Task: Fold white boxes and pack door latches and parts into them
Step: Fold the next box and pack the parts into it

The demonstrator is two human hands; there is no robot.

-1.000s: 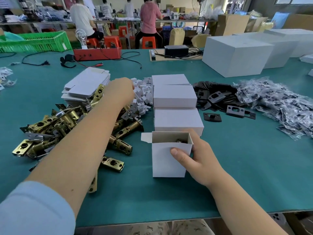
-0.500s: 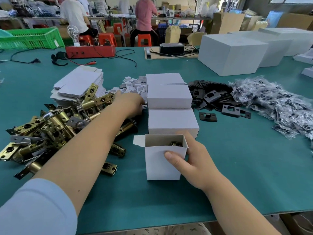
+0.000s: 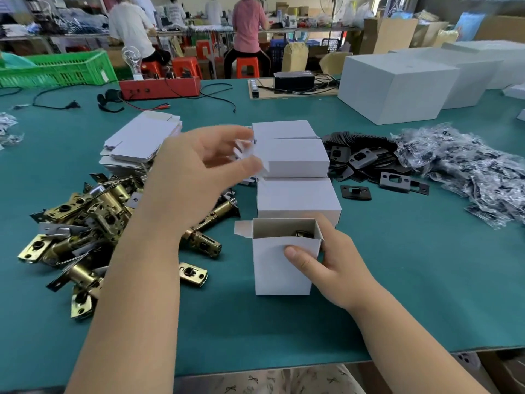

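Note:
An open white box (image 3: 272,268) stands upright near the table's front, with a dark metal part showing inside. My right hand (image 3: 326,263) grips its upper right corner, thumb on the front wall. My left hand (image 3: 196,172) is raised above the table, left of the closed white boxes (image 3: 295,160), and pinches a small white folded paper piece (image 3: 244,150), blurred by motion. A heap of brass door latches (image 3: 93,223) lies on the left, under my left forearm. Flat unfolded box blanks (image 3: 142,140) are stacked behind the latches.
Black strike plates (image 3: 366,163) and a pile of small plastic parts bags (image 3: 466,172) lie right of the closed boxes. Large white cartons (image 3: 397,86) stand at the back right. A red device (image 3: 159,86) with cables and a green crate (image 3: 56,69) are at the back left. People sit beyond the table.
My left hand rose from the pile of small white paper pieces beside the closed boxes and came toward me, now holding one piece. My right hand has stayed on the open box.

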